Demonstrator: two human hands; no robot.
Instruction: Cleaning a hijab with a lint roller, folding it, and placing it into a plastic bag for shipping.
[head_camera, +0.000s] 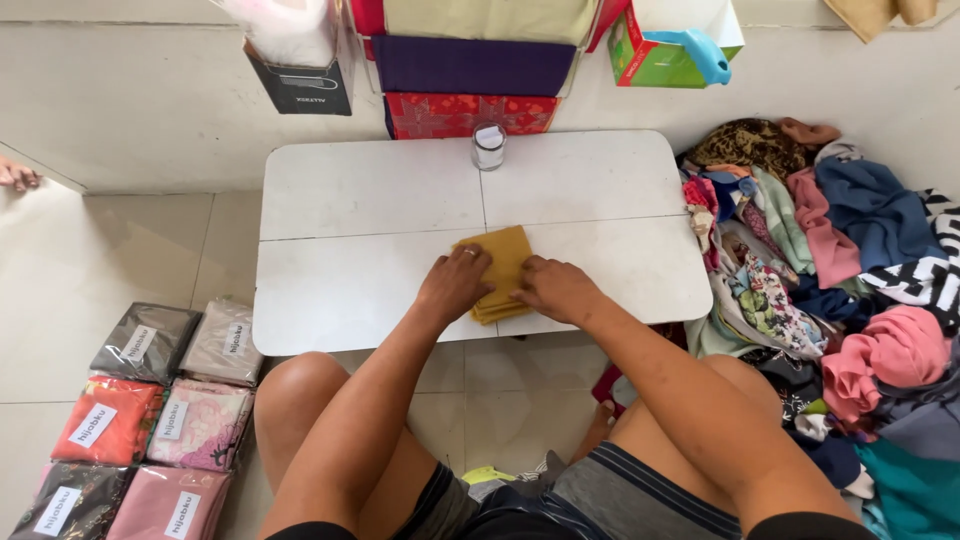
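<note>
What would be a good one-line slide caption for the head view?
Both hands, left hand and right hand, press a folded mustard cloth on a low white table.

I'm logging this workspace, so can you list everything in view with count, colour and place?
folded cloth: one, mustard yellow, table centre, under both hands
low table: one, white, on the tiled floor
small jar: one, clear, table's far edge
packaged cloths: six, grey, orange, pink, dark, floor at left
loose clothes pile: many, mixed colours, floor at right
stacked boxes: several, beige, purple, red, beyond the table
green box: one, far right
left hand: flat on the cloth
right hand: flat on the cloth
</note>
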